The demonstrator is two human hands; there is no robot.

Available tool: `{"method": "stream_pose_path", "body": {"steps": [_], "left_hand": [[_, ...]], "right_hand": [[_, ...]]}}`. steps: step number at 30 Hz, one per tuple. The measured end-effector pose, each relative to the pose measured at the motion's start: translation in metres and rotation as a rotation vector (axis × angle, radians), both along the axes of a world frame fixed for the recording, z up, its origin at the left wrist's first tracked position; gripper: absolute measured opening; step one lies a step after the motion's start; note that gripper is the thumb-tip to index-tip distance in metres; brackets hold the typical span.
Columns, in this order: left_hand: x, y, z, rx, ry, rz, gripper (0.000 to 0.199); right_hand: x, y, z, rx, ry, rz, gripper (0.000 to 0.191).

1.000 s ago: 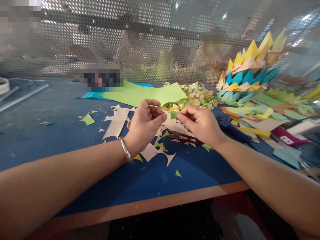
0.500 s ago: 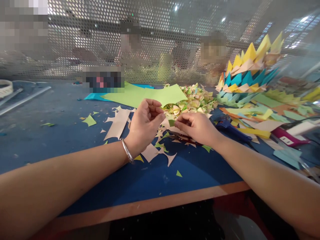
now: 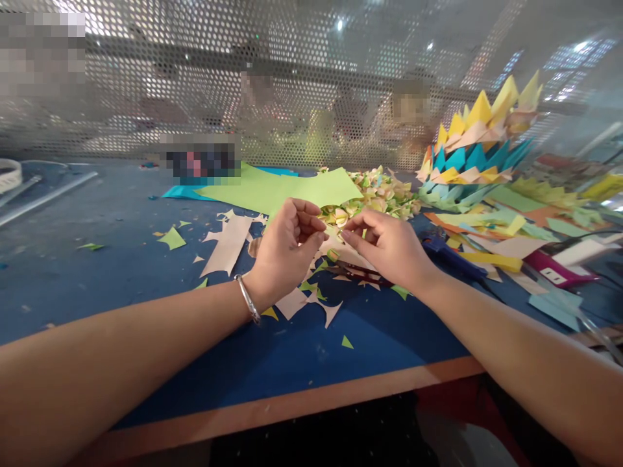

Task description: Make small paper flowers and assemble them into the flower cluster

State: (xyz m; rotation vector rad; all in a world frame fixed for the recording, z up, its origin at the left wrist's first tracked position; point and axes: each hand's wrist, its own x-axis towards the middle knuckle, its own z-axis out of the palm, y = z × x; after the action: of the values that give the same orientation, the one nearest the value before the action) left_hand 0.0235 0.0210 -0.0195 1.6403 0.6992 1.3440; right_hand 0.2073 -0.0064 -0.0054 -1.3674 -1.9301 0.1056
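My left hand (image 3: 294,250), with a silver bangle at the wrist, has its fingers curled and the thumb close to the fingertips. Facing it, my right hand (image 3: 384,243) pinches thumb and forefinger together. Whatever lies between the fingertips of either hand is too small to make out. Just below the gap between the hands is a small green and pink paper piece (image 3: 333,255). Dark red scissors (image 3: 363,272) lie partly under my right hand among paper scraps. Beyond the hands is a heap of small folded pink and green paper pieces (image 3: 384,194).
Behind the hands lies a light green sheet (image 3: 282,188) over blue paper. A pale pink strip (image 3: 228,246) is at left. To the right are a blue glue gun (image 3: 452,256), a magenta power strip (image 3: 559,269), paper strips and a tiered paper construction (image 3: 479,155). A perforated metal screen (image 3: 302,84) stands behind.
My fingertips have come slightly closer together. The green piece by my right fingertips is no longer there, and a small green and pink piece now shows lower down. The view has shifted slightly.
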Motion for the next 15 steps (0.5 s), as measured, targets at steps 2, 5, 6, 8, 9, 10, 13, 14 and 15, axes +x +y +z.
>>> {"method": "stream_pose_path", "body": {"steps": [2,5,6,8,9,10,13,14,15], "left_hand": [[0.001,0.000,0.000,0.015,-0.002,-0.015,0.029],[0.001,0.000,-0.002,0.038,0.010,-0.009,0.031],[0.001,0.001,-0.002,0.051,0.017,-0.006,0.031],[0.001,0.001,-0.004,0.074,0.035,-0.011,0.032],[0.001,0.001,-0.004,0.084,0.045,-0.021,0.031],[0.000,0.000,-0.005,0.096,0.059,-0.037,0.031],[-0.001,-0.006,-0.002,0.150,0.096,-0.082,0.028],[-0.001,-0.008,0.000,0.175,0.102,-0.087,0.027],[-0.002,-0.010,0.002,0.204,0.096,-0.080,0.026]], "right_hand": [[-0.002,-0.003,0.000,0.046,0.040,0.074,0.017],[-0.004,-0.006,0.001,0.091,0.039,0.179,0.016],[-0.006,-0.007,0.001,0.099,0.028,0.197,0.015],[-0.008,-0.007,0.002,0.108,-0.001,0.209,0.012],[-0.009,-0.008,0.003,0.107,-0.013,0.209,0.010],[-0.009,-0.008,0.003,0.102,-0.021,0.211,0.009],[-0.010,-0.008,0.005,0.074,0.002,0.230,0.007],[-0.009,-0.008,0.005,0.070,0.022,0.230,0.006],[-0.008,-0.008,0.006,0.074,0.040,0.224,0.005]]}}
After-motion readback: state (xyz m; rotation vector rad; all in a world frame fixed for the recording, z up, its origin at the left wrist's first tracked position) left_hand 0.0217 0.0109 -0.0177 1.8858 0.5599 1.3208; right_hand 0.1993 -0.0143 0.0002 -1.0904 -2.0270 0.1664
